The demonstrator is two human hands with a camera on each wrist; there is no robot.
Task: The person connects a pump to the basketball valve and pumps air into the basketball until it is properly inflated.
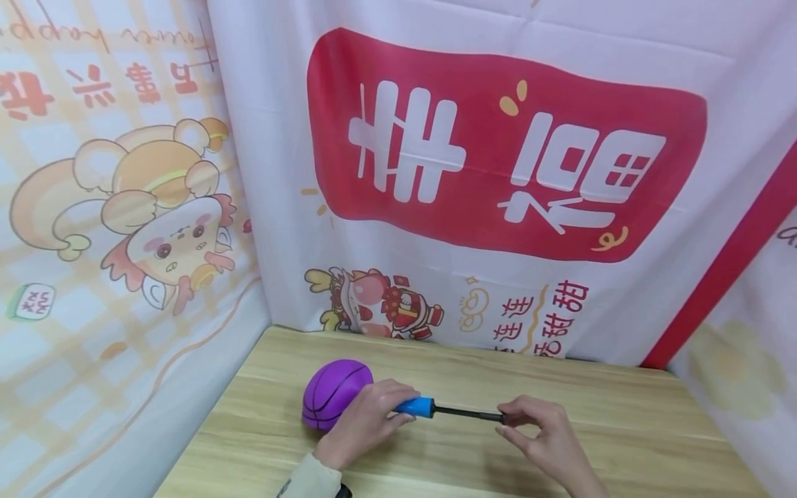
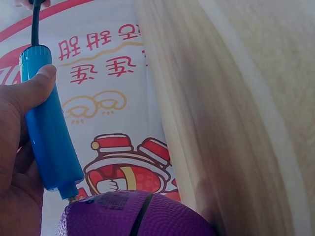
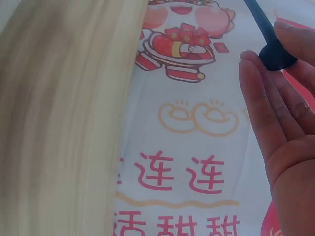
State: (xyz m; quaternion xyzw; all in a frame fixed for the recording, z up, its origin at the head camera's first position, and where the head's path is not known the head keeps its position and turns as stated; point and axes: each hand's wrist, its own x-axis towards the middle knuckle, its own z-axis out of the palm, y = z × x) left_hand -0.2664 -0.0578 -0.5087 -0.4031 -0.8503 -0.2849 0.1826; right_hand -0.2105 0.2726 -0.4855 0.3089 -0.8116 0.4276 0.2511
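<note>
A purple ball with black lines (image 1: pixel 334 391), shaped like a small basketball, sits on the wooden table at the left. My left hand (image 1: pixel 367 420) grips the blue barrel of a hand pump (image 1: pixel 417 407). In the left wrist view the nozzle end of the blue pump (image 2: pixel 51 142) meets the purple ball (image 2: pixel 133 216) through a thin metal needle. The black pump rod (image 1: pixel 463 413) is drawn out to the right. At its far end my right hand (image 1: pixel 548 436) pinches the black handle (image 3: pixel 276 56) between thumb and fingers.
The wooden table (image 1: pixel 623 415) reaches to a white printed cloth (image 1: pixel 280 207) hanging behind it. Another printed cloth (image 1: pixel 81 290) stands along the left side. A pale sleeve (image 1: pixel 311 478) covers the left wrist.
</note>
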